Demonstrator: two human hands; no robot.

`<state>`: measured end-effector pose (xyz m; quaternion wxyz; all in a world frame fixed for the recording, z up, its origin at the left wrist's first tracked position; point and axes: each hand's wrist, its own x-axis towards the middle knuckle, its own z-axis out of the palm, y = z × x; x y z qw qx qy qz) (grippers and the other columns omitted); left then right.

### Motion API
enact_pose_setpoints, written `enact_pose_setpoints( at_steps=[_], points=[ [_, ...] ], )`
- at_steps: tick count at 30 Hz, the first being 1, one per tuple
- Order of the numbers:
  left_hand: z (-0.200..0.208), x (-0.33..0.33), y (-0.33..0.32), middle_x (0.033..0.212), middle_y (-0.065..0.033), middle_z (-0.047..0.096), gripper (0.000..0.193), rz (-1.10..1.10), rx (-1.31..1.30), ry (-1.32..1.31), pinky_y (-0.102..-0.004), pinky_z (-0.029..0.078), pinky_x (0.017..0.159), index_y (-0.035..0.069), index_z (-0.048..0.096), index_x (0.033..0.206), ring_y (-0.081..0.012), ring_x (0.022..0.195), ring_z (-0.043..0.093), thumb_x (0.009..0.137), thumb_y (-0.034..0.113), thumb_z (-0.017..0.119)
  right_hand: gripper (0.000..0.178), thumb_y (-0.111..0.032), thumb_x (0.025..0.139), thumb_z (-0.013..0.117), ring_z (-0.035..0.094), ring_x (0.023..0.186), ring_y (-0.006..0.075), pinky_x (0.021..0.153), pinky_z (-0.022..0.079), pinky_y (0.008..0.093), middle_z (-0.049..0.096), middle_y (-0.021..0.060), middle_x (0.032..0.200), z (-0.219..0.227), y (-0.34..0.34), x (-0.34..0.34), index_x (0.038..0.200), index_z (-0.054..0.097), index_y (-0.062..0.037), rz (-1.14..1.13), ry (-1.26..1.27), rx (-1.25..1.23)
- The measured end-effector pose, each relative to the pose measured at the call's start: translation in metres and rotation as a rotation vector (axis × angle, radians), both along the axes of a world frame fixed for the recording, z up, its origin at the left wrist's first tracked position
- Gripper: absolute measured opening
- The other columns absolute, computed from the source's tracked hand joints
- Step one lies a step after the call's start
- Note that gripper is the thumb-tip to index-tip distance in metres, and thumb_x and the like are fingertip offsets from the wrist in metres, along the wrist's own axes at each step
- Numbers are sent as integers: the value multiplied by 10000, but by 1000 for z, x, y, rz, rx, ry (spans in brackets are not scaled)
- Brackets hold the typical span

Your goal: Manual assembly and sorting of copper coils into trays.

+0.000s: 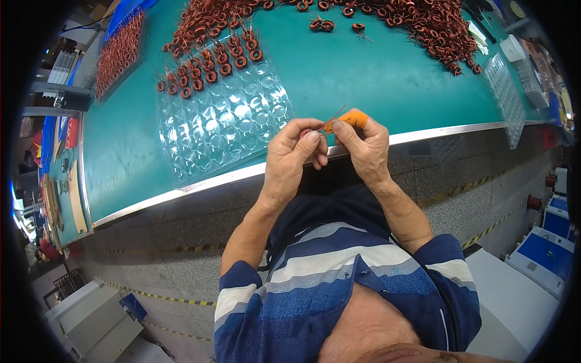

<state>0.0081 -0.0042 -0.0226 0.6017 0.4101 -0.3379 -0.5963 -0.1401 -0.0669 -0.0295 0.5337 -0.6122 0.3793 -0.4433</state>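
Note:
Just over the front edge of the workbench, my left hand [285,158] is closed round a small ring coil [306,132] wound with copper wire; most of the coil is hidden by the fingers. Thin copper leads [334,116] stick out from it toward the upper right. My right hand [370,152] pinches these leads between thumb and index finger. An orange covering [356,118] wraps that index finger. Beyond my left hand lies a clear plastic tray [200,142] with round pockets. Several coils [225,69] stand in its far rows, leads upward.
A large heap of copper coils [417,27] spreads along the far side of the green bench [345,72]. Two or three coils [322,25] lie apart from it. A filled tray [121,51] is at far left, empty clear trays [507,100] at right. The bench has a metal edge [224,181].

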Motion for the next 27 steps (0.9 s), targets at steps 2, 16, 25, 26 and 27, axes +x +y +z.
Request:
enact_pose_setpoints(
  at_steps=[2,16,25,26,27],
  points=[
    [-4,-4,0,780,-74,585,256,7,-23,21,-234,451,558,-5,549,1136,-126,642,567,987,199,516,234,-247,920,652,494,591,30,519,369,187,561,-29,640,-2,4,-3,847,693,-28,9,-148,157],
    [19,167,15,883,-51,628,107,607,-68,-685,-215,451,652,15,597,1008,-94,759,574,957,93,545,158,-127,924,601,506,618,94,557,390,245,552,25,741,-2,-38,-38,968,688,-2,-170,244,-160],
    [0,266,-14,896,-78,652,155,772,-3,-1138,-284,474,747,-2,668,936,-158,845,615,881,140,638,132,-98,913,603,482,592,106,524,371,268,534,37,717,-10,-28,-29,941,689,-2,-169,332,-294],
    [-2,267,-20,904,-97,657,167,779,-15,-1273,-302,478,756,0,672,941,-188,848,626,869,148,648,125,-93,906,609,479,590,114,527,372,273,535,43,722,-9,-28,-29,941,688,-2,-176,341,-313],
    [-5,268,-25,909,-121,652,182,782,-52,-1354,-319,477,769,3,678,943,-226,844,628,852,160,659,120,-89,900,615,475,588,121,530,372,279,537,48,727,-8,-29,-29,942,686,-3,-185,350,-331]
  ],
)
